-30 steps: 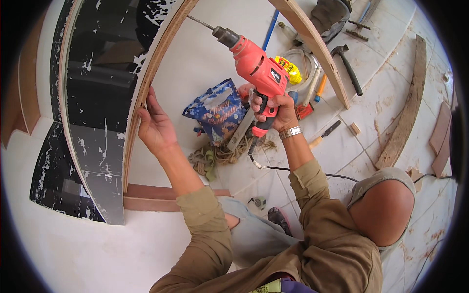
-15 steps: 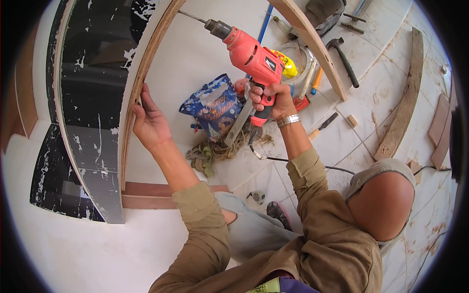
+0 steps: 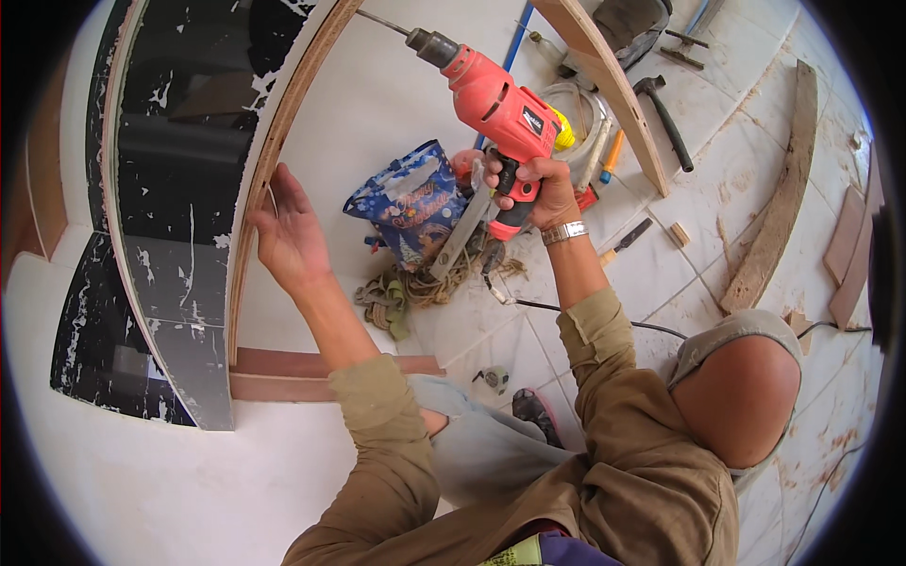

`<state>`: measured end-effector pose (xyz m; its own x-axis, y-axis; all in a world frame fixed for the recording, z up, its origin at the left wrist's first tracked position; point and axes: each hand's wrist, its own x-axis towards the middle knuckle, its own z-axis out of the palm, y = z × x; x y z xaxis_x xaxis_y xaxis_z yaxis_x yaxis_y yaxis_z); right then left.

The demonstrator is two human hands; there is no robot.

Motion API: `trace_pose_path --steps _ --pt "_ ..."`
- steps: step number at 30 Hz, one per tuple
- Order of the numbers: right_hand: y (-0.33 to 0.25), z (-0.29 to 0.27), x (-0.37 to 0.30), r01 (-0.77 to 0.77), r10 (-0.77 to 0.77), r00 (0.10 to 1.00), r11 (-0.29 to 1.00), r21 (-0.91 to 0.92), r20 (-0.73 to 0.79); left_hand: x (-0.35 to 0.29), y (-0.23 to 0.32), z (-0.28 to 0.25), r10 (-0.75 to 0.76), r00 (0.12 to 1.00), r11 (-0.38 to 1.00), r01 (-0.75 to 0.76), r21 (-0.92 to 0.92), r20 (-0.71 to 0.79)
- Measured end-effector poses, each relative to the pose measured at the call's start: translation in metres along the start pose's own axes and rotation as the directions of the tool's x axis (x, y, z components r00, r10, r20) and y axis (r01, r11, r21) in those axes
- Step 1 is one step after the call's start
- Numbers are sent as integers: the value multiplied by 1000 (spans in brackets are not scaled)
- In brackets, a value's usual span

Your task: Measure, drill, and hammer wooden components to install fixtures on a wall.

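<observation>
A red electric drill point(image 3: 495, 104) is gripped by its handle in the right hand point(image 3: 530, 184), fingers closed around it, above the tiled floor point(image 3: 717, 198); its bit is pointed toward the curved wooden strip point(image 3: 283, 123). The left hand point(image 3: 291, 236) is held open, fingertips pressed against that strip's inner edge, beside a black panel point(image 3: 170, 189). On the floor under the drill, a blue patterned bag point(image 3: 411, 203) is seen beside a tangle of rope point(image 3: 415, 288). A hammer point(image 3: 665, 108) and loose wooden offcuts point(image 3: 779, 203) are scattered well apart toward the floor's far right corner.
</observation>
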<state>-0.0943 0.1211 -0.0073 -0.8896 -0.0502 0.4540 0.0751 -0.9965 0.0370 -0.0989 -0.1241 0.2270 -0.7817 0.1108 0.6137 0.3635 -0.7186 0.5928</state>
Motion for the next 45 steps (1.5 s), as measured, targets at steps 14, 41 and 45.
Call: trace_pose_path --steps 14,41,45 --pt "3 -7 4 42 -42 998 999 3 56 -4 15 -26 -20 995 963 46 -266 101" --pt "130 -55 -89 -211 222 972 970 121 -78 -11 14 -22 39 997 934 -60 352 66" --pt "158 -34 -70 -220 241 969 940 260 -52 -11 17 -28 -13 998 879 -19 477 64"
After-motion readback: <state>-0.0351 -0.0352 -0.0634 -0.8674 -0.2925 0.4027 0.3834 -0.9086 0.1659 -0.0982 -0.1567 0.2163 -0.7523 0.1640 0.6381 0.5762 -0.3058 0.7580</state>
